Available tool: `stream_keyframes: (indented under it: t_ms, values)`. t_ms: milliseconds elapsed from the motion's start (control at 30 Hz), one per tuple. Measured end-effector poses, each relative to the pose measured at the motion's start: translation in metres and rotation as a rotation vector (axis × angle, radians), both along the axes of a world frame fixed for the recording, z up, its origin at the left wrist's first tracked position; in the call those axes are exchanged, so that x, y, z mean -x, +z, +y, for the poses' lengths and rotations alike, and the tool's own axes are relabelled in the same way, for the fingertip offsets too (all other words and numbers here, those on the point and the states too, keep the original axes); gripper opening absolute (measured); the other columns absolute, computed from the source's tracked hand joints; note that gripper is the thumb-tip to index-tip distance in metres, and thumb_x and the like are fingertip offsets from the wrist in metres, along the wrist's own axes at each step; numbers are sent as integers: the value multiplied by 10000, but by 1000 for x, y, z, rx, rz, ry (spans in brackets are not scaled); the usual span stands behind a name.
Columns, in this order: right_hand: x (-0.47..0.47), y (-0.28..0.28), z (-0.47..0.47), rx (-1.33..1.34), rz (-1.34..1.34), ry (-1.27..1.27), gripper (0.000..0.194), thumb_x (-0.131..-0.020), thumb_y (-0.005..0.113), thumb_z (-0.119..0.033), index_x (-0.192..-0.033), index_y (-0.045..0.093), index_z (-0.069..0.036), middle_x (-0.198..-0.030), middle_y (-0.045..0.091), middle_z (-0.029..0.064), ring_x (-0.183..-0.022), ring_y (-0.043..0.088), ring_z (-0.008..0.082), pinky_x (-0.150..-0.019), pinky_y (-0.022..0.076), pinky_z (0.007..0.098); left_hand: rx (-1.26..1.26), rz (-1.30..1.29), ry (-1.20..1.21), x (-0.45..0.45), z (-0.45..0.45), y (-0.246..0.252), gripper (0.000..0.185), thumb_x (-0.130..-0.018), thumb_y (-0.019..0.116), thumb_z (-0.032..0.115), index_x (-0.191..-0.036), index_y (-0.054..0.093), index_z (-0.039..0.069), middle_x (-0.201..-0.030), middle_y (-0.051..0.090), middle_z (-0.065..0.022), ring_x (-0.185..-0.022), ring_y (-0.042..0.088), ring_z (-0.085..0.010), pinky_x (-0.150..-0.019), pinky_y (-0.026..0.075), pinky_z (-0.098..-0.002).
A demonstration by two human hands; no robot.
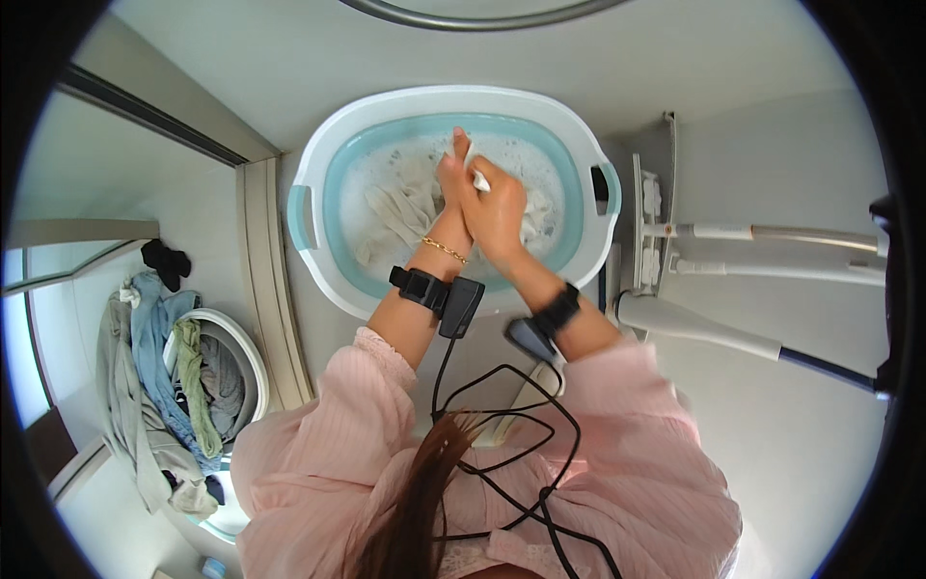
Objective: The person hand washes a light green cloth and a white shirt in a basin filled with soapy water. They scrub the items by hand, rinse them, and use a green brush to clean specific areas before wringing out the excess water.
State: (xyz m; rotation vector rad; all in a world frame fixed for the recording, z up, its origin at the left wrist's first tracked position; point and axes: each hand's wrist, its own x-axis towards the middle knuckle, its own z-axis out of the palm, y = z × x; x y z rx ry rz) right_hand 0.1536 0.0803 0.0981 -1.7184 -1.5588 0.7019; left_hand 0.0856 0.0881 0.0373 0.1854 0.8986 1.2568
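A white and teal plastic basin point(448, 94) holds sudsy water with off-white cloth point(405, 206) lying in it. Above the water my two hands press against each other near the basin's middle. My right hand point(498, 203) is closed on a white cloth point(480, 181), a bit of which pokes out between its fingers. Against it lies my left hand point(453, 170), its thumb pointing away from me; its other fingers are mostly hidden, so whether it also grips the cloth is unclear.
At left, a laundry basket point(257, 354) holds a heap of clothes, with jeans point(148, 326) hanging over its side. A flat mop head point(647, 224) and several long handles stand at right. Black cables point(506, 369) hang from my wrist straps. A door frame point(264, 275) borders the left side.
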Motion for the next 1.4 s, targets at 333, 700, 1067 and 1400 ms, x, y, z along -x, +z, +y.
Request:
stream_keyframes:
  t_ms: [333, 700, 1067, 1400]
  values:
    - [6, 25, 13, 131, -172, -230, 446, -967, 556, -443, -920, 764, -51, -768, 642, 290, -709, 633, 451, -684, 510, 463, 219, 200, 81, -10, -11, 5, 461, -1015, 445, 486, -1097, 589, 56, -989, 616, -73, -893, 601, -217, -778, 501, -386]
    - [-2, -58, 13, -258, -347, 19, 468, -979, 564, -398, -786, 707, 4, -701, 630, 266, -614, 589, 328, -596, 465, 465, 264, 8, -47, -21, -4, -20, 512, -973, 541, 468, -1194, 562, 6, -1052, 600, -89, -926, 589, -205, -774, 494, -381]
    - [-74, -33, 28, 84, 316, -274, 511, -955, 620, -432, -700, 591, 10, -579, 473, 110, -515, 440, 156, -499, 345, 374, -9, 531, -396, 18, -10, 19, 490, -876, 724, 401, -1178, 639, 24, -1101, 666, -84, -984, 616, -183, -897, 473, -346]
    - [-32, -4, 19, -174, -233, -185, 485, -981, 580, -379, -671, 606, -7, -531, 495, 137, -476, 464, 220, -495, 379, 399, -127, 525, -20, -7, -4, 38, 416, -968, 614, 373, -868, 613, -31, -772, 586, -28, -705, 489, -120, -608, 430, -344]
